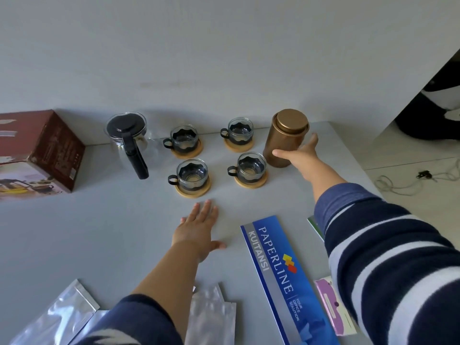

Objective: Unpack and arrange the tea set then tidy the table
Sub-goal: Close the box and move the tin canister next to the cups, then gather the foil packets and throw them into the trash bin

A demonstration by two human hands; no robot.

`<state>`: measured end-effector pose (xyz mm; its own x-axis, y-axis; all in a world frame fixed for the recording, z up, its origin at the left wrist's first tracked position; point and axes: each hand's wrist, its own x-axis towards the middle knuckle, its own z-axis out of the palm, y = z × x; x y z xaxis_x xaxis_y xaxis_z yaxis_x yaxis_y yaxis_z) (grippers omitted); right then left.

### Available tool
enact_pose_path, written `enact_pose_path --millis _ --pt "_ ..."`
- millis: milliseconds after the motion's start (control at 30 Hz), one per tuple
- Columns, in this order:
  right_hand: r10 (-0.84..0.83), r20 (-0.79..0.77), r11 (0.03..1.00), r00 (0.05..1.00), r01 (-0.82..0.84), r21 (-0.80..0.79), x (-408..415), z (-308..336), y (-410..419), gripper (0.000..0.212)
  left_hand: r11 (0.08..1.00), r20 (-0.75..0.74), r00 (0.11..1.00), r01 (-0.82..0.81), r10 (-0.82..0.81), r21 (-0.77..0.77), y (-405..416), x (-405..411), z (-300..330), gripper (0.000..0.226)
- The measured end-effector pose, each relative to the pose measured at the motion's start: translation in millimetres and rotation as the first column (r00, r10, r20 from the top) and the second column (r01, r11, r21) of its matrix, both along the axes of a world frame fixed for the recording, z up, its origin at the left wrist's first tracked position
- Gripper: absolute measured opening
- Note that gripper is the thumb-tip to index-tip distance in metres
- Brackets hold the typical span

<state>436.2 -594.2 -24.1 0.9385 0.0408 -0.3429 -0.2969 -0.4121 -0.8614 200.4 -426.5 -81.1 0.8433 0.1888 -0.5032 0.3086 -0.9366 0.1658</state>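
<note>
Right hand (296, 151) is out at full reach w/ thumb on the near side and fingers round the far side of the copper canister (286, 138), wrapped on its lower body – prob. so it can be slid or set upright w/o tipping, lid on top. Canister stands at the right end of the set, just beside the near-right glass cup (250, 168). Left hand (199, 227) lies flat on the table (99, 232), fingers spread, palm down, holding nothing – looks like a brace while the body leans fwd. Four cups sit in a 2x2 block, each on its own wooden coaster (191, 191), handles all pointing left, so the arranging seems mostly done. Glass teapot (128, 135) w/ black lid stands left of the cups, handle toward the person. Set's brown box (39, 150) lies on its side at the far left, apart from the pot. Tidying not yet done imo: silver foil pouches (211, 317) near the front edge, blue receipt book (281, 275) and a purple card (333, 307) by the right sleeve
</note>
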Motion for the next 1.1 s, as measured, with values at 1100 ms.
enact_pose_path --millis 1100 --pt "0.240 -0.144 0.600 0.960 -0.264 -0.755 -427 -57 118 0.093 0.877 0.008 0.881 -0.472 0.473 0.095 125 -330 -4 0.086"
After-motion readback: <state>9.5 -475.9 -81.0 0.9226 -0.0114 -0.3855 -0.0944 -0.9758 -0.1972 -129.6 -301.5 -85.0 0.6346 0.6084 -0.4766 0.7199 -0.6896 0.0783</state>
